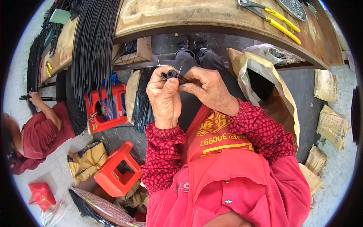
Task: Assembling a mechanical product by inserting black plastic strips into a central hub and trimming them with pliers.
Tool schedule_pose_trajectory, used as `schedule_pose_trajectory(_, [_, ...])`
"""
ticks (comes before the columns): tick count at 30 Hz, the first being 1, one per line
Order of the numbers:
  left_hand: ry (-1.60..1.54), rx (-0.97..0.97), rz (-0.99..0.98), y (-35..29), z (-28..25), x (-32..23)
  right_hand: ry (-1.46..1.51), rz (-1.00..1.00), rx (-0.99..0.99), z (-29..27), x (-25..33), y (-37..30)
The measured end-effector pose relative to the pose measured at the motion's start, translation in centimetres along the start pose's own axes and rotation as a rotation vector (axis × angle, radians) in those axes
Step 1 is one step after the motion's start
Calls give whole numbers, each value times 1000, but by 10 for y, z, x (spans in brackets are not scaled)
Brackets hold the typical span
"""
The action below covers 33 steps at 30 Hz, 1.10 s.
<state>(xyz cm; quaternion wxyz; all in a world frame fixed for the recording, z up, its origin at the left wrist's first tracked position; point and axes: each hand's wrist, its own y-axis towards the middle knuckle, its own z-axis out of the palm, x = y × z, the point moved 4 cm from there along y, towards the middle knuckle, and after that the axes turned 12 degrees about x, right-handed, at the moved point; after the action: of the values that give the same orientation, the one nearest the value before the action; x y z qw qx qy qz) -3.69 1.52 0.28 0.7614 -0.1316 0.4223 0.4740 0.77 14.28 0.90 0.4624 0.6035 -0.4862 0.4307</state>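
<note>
My left hand [165,99] pinches a small black ring-shaped part [171,73] between thumb and fingers, held up over my lap. Thin pale wires stick up beside it. Close on its right, my right hand [210,87] is closed, its thumb and forefinger pressed together at some dark strands [183,79] next to the ring. My fingers cover most of these strands, so I cannot tell what they are or whether they join the ring.
Pliers with yellow handles [281,28] and a tray of small metal pieces [293,8] lie on the wooden bench [181,19]. Long black strands [94,49] hang over its edge. An open paper sack [287,102] stands right; red stools [119,169] and a co-worker [47,128] are left.
</note>
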Motion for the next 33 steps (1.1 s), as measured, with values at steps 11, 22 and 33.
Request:
schedule_pose_trajectory(11, [-19,6,-21,-3,4,-5,126,-73,104,-12,9,-1])
schedule_pose_trajectory(22, [-73,97,-75,-4,8,-7,162,-48,113,-11,11,-3])
schedule_pose_trajectory(33, [-195,393,-209,21,16,-10,353,43,310,-29,21,1])
